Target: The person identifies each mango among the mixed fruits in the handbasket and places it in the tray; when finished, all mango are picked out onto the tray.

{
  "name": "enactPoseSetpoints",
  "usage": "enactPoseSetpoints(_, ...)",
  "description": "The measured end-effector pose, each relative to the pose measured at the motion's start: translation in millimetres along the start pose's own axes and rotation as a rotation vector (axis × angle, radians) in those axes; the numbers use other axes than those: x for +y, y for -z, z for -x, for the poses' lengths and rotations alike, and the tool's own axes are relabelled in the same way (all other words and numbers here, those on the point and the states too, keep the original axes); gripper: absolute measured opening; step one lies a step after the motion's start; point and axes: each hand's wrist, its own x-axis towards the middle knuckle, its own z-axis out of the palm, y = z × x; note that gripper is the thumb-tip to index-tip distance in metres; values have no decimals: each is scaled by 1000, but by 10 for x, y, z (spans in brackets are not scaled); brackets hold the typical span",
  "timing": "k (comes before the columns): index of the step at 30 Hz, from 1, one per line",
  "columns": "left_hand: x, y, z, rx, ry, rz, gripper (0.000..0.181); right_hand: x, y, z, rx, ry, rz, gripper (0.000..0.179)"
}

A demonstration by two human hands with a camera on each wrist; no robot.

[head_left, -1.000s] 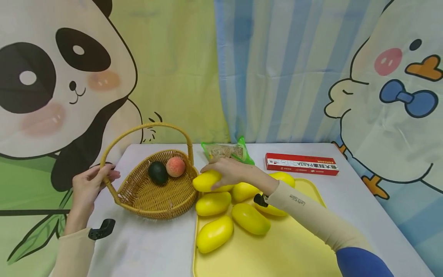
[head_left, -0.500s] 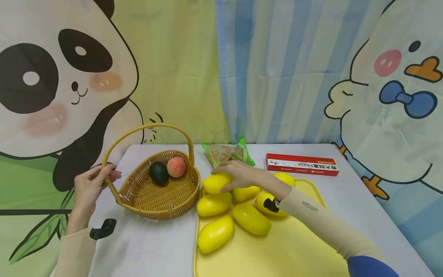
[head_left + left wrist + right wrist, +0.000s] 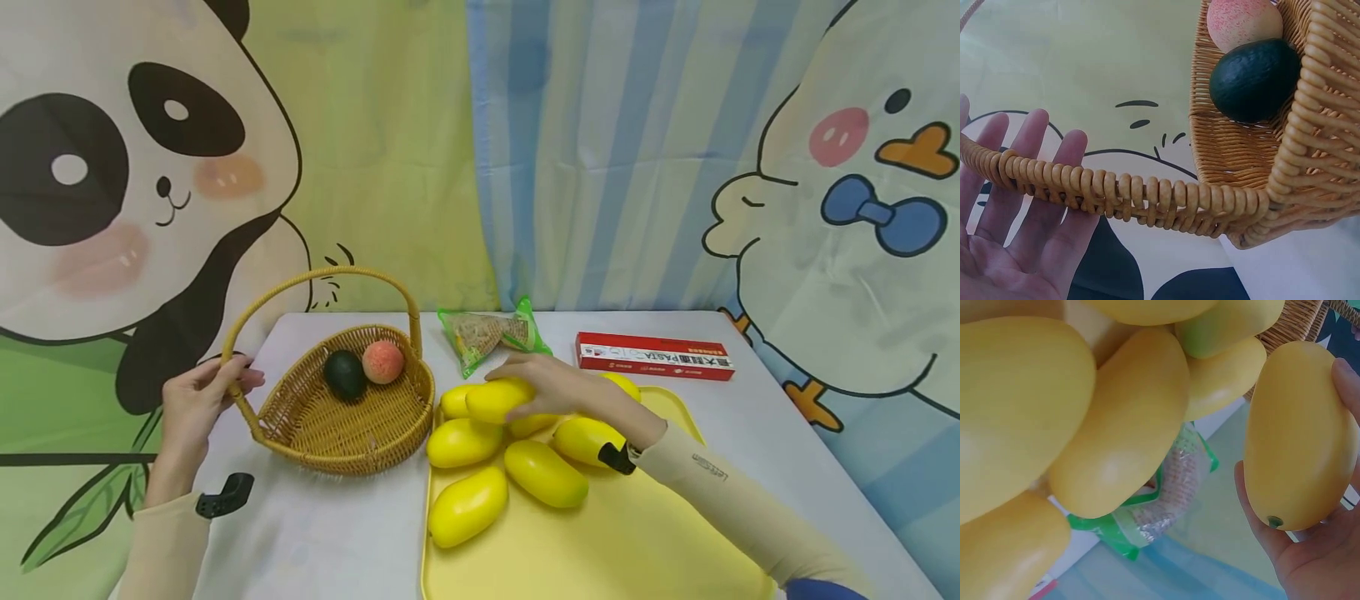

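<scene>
My left hand (image 3: 187,408) holds the left side of the arched handle (image 3: 238,312) of a wicker basket (image 3: 330,435). In the left wrist view its fingers (image 3: 1041,212) lie nearly straight behind the handle. Inside the basket are a dark avocado (image 3: 345,375) and a pink peach (image 3: 383,362). My right hand (image 3: 558,387) grips a yellow mango (image 3: 495,402) over the far left part of a yellow tray (image 3: 600,542). In the right wrist view, thumb and fingers are round this mango (image 3: 1300,437). Several more mangoes (image 3: 546,475) lie on the tray, some partly hidden by the right hand.
A green-edged clear bag (image 3: 487,329) with tan contents lies behind the tray. To its right is a red pasta box (image 3: 655,367). All stand on a white table (image 3: 300,542), with a printed cartoon curtain (image 3: 390,167) behind its far edge.
My right hand has moved right, away from the basket, with the mango in its grip. Another mango now shows to its left. My left hand stays on the handle.
</scene>
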Motion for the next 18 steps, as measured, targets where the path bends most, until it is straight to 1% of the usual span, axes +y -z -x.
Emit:
enactPoseSetpoints(5,9,-7,0,1,7,-17,10,21,-13,164,2,-42,-25,57)
enactPoseSetpoints(12,21,-12,6,1,3,-30,10,71,-37,356,21,-48,-8,59)
enactPoseSetpoints(18,23,-14,6,4,-5,-28,10,47,-45,514,28,-55,1,59)
